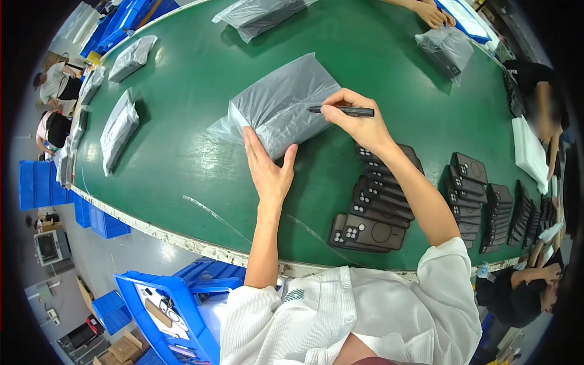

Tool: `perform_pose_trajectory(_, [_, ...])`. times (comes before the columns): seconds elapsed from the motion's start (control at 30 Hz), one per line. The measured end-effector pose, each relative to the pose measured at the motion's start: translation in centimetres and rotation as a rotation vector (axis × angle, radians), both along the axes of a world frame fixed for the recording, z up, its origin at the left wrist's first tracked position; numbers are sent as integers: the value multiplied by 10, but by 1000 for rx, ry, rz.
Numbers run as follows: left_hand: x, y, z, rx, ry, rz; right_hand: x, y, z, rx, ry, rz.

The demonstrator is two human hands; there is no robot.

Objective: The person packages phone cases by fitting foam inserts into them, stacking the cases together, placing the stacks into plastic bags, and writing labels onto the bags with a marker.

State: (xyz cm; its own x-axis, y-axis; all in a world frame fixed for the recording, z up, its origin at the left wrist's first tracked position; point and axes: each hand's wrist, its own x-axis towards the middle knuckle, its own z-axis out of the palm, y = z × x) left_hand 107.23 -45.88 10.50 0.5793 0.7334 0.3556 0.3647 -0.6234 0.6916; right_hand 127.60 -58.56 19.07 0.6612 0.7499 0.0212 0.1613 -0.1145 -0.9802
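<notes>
A bulky package wrapped in translucent grey plastic (286,91) lies tilted on the green table before me. My left hand (269,167) rests against its near left edge, fingers stretched out and thumb apart, gripping nothing. In my right hand (362,121) a black marker pen (350,111) is pinched, its tip pointing left, over the right part of the plastic. Whether the tip touches the wrapping I cannot tell. Close to my right forearm, dark phone cases (380,231) with camera cut-outs lie in overlapping stacks.
More phone case stacks (468,167) line the right side of the green table (182,109). Other grey wrapped packages (121,131) lie left and far. At the far right a co-worker's hand (431,15) touches a bagged bundle (444,52). Blue bins (170,310) stand below the near edge.
</notes>
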Motion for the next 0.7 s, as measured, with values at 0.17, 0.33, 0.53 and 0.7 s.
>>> perform_pose_trajectory(0.17, [-5,3,-5,49,56,-4,6,22,-11,-53,-62,96])
perform_pose_trajectory(0.33, [-6,3,-4,85,44,-1,6,29,0,-172,-100,133])
perform_pose_trajectory(0.53, [-4,4,-4,83,42,15,9,38,-7,-30,-91,134])
perform_pose_trajectory(0.7, [-4,5,-4,78,42,22,31,38,-7,-299,-134,188])
